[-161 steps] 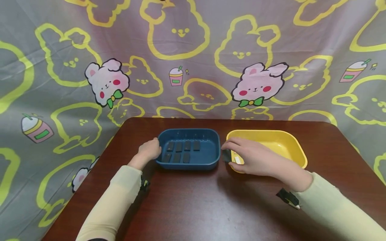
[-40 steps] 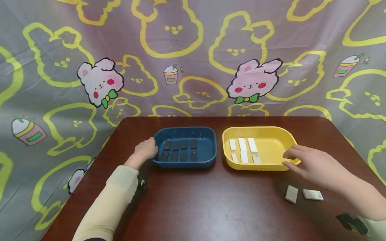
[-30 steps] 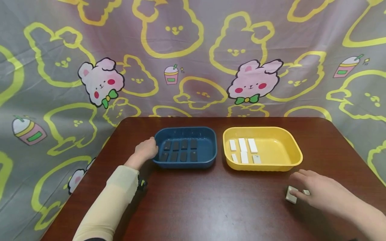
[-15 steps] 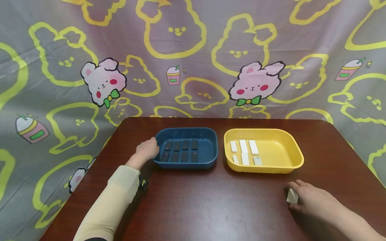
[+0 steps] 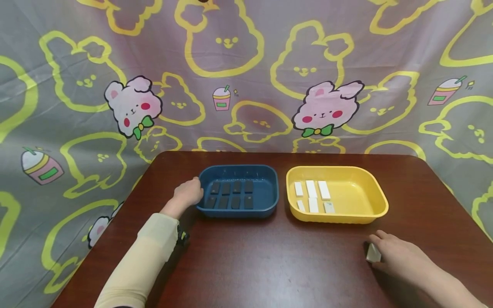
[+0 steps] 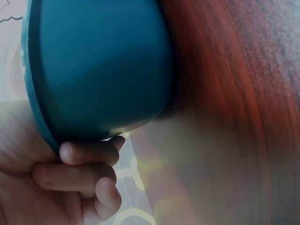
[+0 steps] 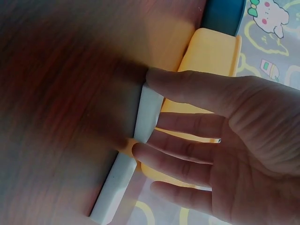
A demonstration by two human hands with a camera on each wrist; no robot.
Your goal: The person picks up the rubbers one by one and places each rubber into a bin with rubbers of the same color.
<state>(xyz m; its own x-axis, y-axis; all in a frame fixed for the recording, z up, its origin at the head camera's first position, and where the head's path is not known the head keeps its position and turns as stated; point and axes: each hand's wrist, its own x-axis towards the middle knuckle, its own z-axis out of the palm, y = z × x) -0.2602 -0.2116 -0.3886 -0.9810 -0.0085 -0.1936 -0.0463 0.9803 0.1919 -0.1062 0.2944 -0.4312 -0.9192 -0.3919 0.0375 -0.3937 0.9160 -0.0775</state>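
Observation:
My left hand (image 5: 188,192) grips the left rim of the blue plastic tray (image 5: 275,194); the left wrist view has its curled fingers (image 6: 89,152) at the tray's outer wall. Several dark rectangular blocks (image 5: 236,202) lie inside in two rows. On the right, my right hand (image 5: 406,259) pinches a small white rectangular block (image 5: 373,253) at the table, thumb at one end and fingers at the other. A second white block (image 7: 114,187) lies just past those fingers in the right wrist view, and the hand hides it in the head view.
The yellow tray (image 5: 379,194) stands right of the blue one, holding several white blocks (image 5: 323,190) in two rows at its left side. Both trays rest on a brown wooden table (image 5: 246,265). A patterned cloth (image 5: 254,85) hangs behind the table.
An eighth-place dark block now fills the blue tray's front row. My right hand has moved from the yellow tray down to the loose white blocks and pinches one. My left hand keeps its grip.

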